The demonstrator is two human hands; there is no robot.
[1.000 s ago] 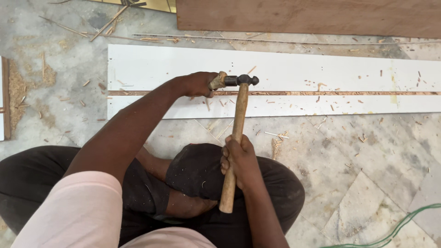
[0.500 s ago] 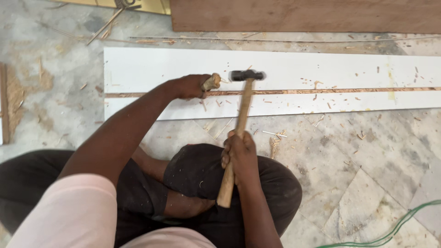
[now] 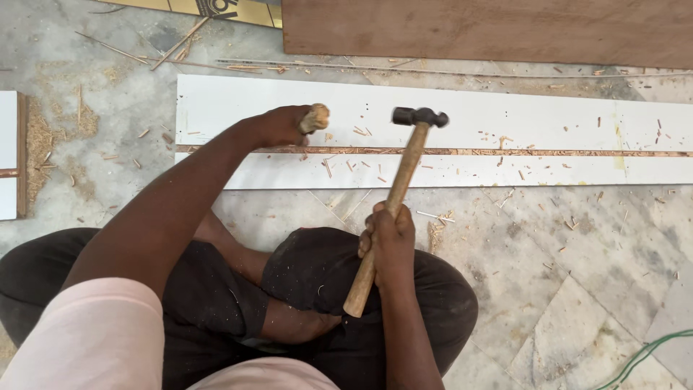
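Right hand point(image 3: 386, 242) fingers clamp a wooden-handled hammer point(image 3: 404, 170); left hand point(image 3: 278, 126) fingers grip a chisel point(image 3: 315, 118) on the grooved white board point(image 3: 505, 115).

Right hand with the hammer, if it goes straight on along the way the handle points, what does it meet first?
Probably the white board: the right hand aims the hammer up-right over it, right of the left hand. Height above the board is unclear.

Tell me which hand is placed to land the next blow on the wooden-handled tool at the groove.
Right, probably: the right hand grips the wooden-handled steel hammer, while the left hand steadies the wooden-handled tool on the white grooved board.
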